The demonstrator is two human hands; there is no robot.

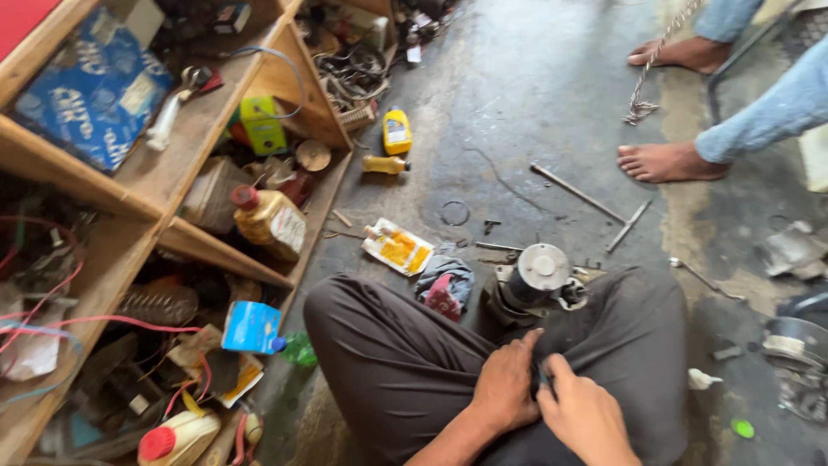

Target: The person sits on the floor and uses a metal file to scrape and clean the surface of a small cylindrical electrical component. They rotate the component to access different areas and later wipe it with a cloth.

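My left hand [507, 387] and right hand [585, 414] pinch a small dark part [542, 377] in my lap, near the motor [536, 278]; it wants careful fingertip work.

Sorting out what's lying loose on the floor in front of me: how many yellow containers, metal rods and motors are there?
Yellow bottles: 2
Yellow flat pouch: 1
Metal rods: 2
Motor: 1
Total: 6
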